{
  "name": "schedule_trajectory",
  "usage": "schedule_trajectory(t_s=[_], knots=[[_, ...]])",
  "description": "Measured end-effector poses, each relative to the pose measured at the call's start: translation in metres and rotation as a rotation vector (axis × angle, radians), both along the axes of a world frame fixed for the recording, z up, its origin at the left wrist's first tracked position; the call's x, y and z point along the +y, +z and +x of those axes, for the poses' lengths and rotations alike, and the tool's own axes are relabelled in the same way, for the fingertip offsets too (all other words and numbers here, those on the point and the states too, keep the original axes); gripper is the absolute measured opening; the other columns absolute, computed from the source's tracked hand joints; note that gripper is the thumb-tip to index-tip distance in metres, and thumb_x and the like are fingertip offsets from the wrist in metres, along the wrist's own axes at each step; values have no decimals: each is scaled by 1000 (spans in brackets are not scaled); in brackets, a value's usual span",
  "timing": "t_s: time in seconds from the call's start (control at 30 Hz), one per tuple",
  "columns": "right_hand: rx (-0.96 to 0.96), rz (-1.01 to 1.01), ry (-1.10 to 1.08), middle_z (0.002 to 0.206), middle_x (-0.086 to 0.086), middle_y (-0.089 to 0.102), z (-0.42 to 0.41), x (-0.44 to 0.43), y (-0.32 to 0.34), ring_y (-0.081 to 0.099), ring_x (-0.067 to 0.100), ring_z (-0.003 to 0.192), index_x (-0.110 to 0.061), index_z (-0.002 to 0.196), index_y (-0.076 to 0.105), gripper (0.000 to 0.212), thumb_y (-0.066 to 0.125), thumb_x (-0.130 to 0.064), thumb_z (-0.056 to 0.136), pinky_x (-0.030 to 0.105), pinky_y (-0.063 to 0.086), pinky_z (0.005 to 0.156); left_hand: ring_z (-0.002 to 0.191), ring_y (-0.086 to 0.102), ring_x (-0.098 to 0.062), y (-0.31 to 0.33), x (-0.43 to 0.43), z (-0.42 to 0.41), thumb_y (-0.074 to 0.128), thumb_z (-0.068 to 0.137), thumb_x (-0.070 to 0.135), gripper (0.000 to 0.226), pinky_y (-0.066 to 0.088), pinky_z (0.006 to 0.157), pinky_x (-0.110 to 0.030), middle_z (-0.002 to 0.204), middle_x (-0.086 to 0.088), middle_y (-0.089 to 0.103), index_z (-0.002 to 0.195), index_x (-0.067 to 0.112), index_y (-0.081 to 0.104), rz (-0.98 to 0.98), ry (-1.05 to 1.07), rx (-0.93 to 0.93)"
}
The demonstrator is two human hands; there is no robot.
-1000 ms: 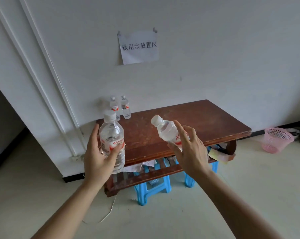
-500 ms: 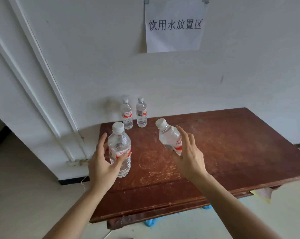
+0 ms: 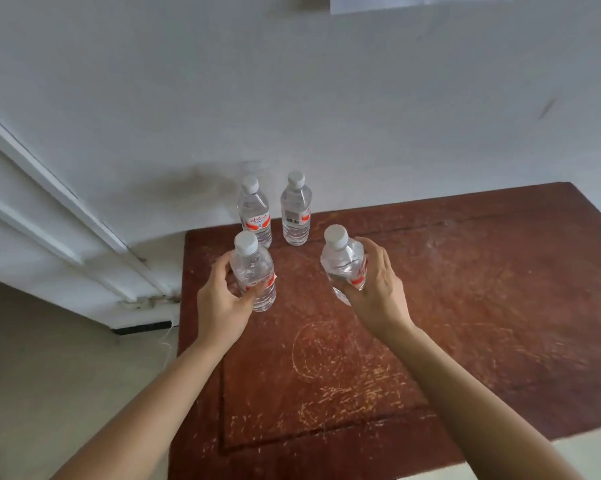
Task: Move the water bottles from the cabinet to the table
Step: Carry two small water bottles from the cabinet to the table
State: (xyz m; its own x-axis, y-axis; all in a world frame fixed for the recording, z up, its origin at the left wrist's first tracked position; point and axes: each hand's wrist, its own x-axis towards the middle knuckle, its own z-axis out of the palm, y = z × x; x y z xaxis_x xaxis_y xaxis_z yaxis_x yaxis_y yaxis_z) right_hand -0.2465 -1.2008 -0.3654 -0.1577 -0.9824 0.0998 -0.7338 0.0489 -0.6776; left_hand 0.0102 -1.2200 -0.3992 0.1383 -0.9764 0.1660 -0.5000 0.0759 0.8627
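Dark red-brown wood fills the lower right of the head view: a scratched table (image 3: 465, 306) pushed against a white wall (image 3: 292, 98). Its left edge runs down the middle of the frame, and its near edge cuts across the bottom right corner. The broad right part of the top lies bare, with pale scratch marks in the centre.

Four clear plastic water bottles with white caps and red-and-white labels are at the far left corner. The back-left bottle (image 3: 254, 216) and back-right bottle (image 3: 295, 213) stand upright just beside each other, close to the wall.

Nearer, the left hand (image 3: 219, 303) has thumb and fingers wrapped round the left-hand bottle (image 3: 254, 271), which is upright just in front of the back-left one. Whether its base touches the wood cannot be told. The right hand (image 3: 375, 289) clasps the right-hand bottle (image 3: 344, 265) round its lower body. That bottle leans with its cap toward the left and its base is hidden behind the fingers. The two held bottles are apart, with bare table between them.

Left of the table are a white door frame (image 3: 50, 209), a black baseboard (image 3: 141, 328), a thin cord (image 3: 167, 341) and a pale floor (image 3: 50, 375). A paper sheet (image 3: 413, 3) hangs at the top edge.
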Motion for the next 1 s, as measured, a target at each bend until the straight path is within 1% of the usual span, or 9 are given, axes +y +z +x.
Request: schedule_trajectory(t_s=[0.2, 0.27, 0.33, 0.57, 0.67, 0.73, 0.8, 0.93, 1.0], knots=[[-141, 95, -1, 142, 3, 51, 1, -70, -28, 61, 29, 112, -14, 144, 38, 79, 84, -31, 82, 32, 42, 80, 102, 63, 6, -19, -42, -24, 88, 76, 18, 65, 56, 96, -34, 116, 26, 60, 132, 22, 56, 85, 106, 27], [-200, 120, 17, 140, 3, 52, 3, -86, -35, 59, 25, 111, -15, 143, 37, 79, 84, -30, 82, 31, 41, 82, 106, 63, 5, -22, -57, -29, 87, 77, 19, 65, 56, 98, -34, 121, 17, 63, 133, 19, 55, 99, 112, 39], [-239, 138, 17, 138, 3, 52, 5, -100, -40, 57, 21, 111, -16, 142, 35, 80, 84, -30, 81, 31, 41, 82, 115, 62, -4, -27, -70, -33, 86, 79, 20, 66, 55, 101, -36, 130, 4, 64, 136, 15, 54, 106, 123, 67], [-310, 185, 90, 137, 5, 55, 19, -126, -54, 59, 20, 114, -17, 143, 32, 82, 85, -31, 82, 44, 56, 92, 118, 61, -7, -30, -86, -28, 79, 84, 28, 71, 48, 101, -19, 136, 7, 60, 145, 21, 43, 184, -29, -37], [-256, 212, 202, 144, 6, 53, 22, -128, -58, 58, 24, 124, -19, 147, 32, 83, 83, -33, 83, 43, 53, 99, 118, 63, -13, -36, -83, -18, 78, 86, 24, 71, 51, 99, -26, 133, 11, 58, 145, 23, 39, 187, -84, -105], [-191, 219, 233, 150, 7, 48, 24, -127, -57, 55, 26, 128, -18, 151, 30, 86, 81, -36, 85, 34, 47, 96, 118, 63, -14, -39, -79, -12, 78, 86, 25, 74, 54, 100, -33, 135, 10, 58, 147, 23, 37, 206, -73, -102], [-148, 219, 217, 154, 5, 45, 25, -125, -54, 54, 27, 129, -20, 155, 26, 88, 79, -38, 86, 35, 47, 93, 122, 62, -17, -40, -76, -9, 77, 87, 29, 76, 52, 103, -35, 141, 7, 57, 149, 25, 34, 242, -70, -82], [-46, 225, 235, 166, 0, 23, 19, -115, -32, 38, 22, 145, -25, 162, 9, 103, 76, -48, 86, 42, 43, 108, 140, 45, -15, -29, -67, -3, 67, 89, 57, 82, 42, 114, -43, 155, 9, 43, 155, 31, 26, 224, -104, -147], [13, 139, 255, 168, -3, 13, 19, -110, -13, 37, 23, 146, -29, 162, 6, 97, 67, -55, 91, 45, 43, 108, 148, 32, -15, -9, -68, 1, 53, 93, 66, 82, 35, 118, -45, 162, 5, 32, 158, 28, 22, 156, -71, -211]])
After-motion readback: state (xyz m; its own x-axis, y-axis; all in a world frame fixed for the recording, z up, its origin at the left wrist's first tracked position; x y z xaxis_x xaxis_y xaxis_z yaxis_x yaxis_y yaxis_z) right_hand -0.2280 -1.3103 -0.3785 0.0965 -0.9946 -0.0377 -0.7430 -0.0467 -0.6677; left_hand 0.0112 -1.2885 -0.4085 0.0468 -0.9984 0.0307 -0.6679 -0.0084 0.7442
